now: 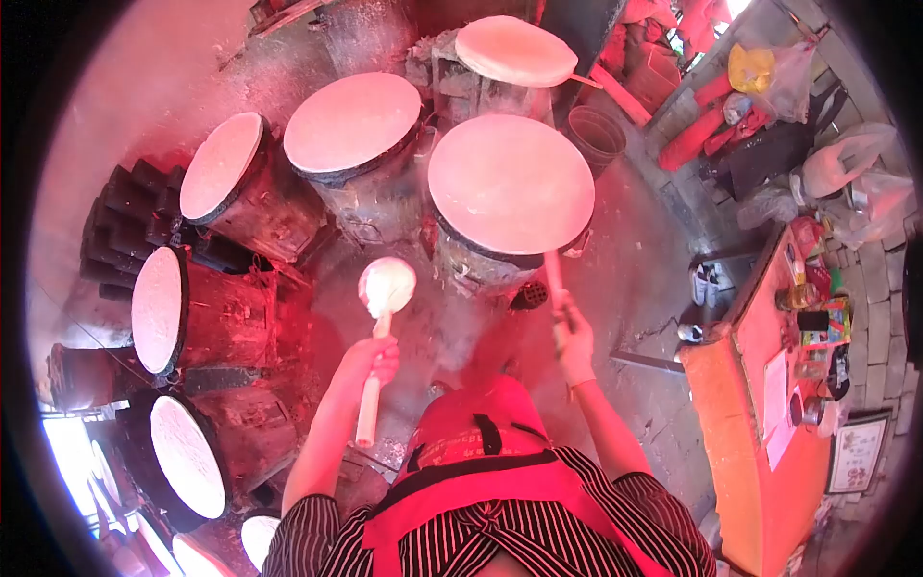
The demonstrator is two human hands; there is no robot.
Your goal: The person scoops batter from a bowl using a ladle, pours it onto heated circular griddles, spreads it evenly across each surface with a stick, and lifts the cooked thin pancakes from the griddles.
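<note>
My left hand is closed around the handle of a ladle, whose rounded head is coated in white and points away from me. Closed round a flat wooden stick is my right hand. The far end of that stick meets the near edge of a large round pale sheet, which lies on top of a drum-shaped stove. Left of it, another pale round surface tops a second stove.
More round-topped stoves curve down the left side beside stacked dark cylinders. A further pale disc stands at the back, near a bucket. At right is an orange-covered table with bottles and papers.
</note>
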